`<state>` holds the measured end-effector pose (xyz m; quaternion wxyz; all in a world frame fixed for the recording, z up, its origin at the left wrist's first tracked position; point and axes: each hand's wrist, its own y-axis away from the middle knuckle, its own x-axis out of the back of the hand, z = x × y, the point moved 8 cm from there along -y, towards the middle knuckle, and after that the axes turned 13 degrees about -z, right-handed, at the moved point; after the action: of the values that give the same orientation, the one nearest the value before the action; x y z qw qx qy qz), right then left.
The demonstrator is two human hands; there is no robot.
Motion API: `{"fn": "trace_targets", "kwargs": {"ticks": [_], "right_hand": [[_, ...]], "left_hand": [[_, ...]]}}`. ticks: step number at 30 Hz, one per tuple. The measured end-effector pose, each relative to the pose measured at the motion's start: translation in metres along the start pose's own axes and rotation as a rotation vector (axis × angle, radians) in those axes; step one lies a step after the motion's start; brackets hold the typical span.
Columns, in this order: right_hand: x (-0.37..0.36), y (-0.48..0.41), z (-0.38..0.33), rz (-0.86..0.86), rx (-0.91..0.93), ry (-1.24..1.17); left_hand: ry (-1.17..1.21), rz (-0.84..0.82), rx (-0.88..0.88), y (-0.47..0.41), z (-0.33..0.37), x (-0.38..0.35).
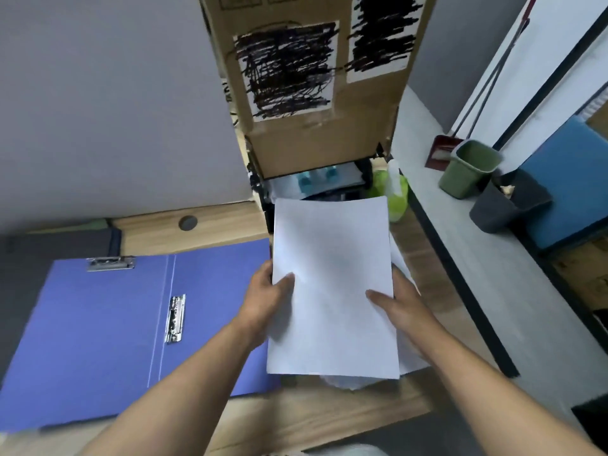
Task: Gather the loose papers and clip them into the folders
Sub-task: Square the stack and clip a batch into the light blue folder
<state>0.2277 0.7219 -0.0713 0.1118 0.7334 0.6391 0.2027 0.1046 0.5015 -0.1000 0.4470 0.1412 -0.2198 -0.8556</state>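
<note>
While both hands grip, papers (332, 287) between (thumbs on top).

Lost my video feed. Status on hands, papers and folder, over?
Left hand and right hand both grip white paper stack, raised over desk. Blue folder lies open left of it, clips empty. More sheets underneath. Nothing in the way.
</note>
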Motion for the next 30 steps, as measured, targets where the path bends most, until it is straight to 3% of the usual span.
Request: {"fn": "trace_targets", "kwargs": {"ticks": [5, 9, 13, 20, 26, 30], "right_hand": [[-0.085, -0.031, -0.002, -0.164, -0.073, 0.021], [-0.127, -0.05, 0.011, -0.161, -0.138, 0.036], [-0.164, -0.064, 0.025, -0.129, -0.214, 0.011], [-0.195, -0.071, 0.039, -0.075, -0.3, 0.058], [-0.207, -0.073, 0.034, -0.02, -0.318, 0.119], [-0.212, -0.078, 0.041, -0.01, -0.34, 0.125]], "left_hand": [[0.053, 0.092, 0.112, 0.03, -0.048, 0.074], [0.04, 0.234, 0.159, 0.046, -0.068, 0.128], [-0.502, 0.452, 0.173, 0.065, -0.083, 0.205], [-1.011, 0.162, 0.035, 0.099, -0.128, 0.216], [-1.146, 0.09, -0.026, 0.099, -0.141, 0.213], [-1.135, 0.015, 0.038, 0.096, -0.145, 0.208]]}}
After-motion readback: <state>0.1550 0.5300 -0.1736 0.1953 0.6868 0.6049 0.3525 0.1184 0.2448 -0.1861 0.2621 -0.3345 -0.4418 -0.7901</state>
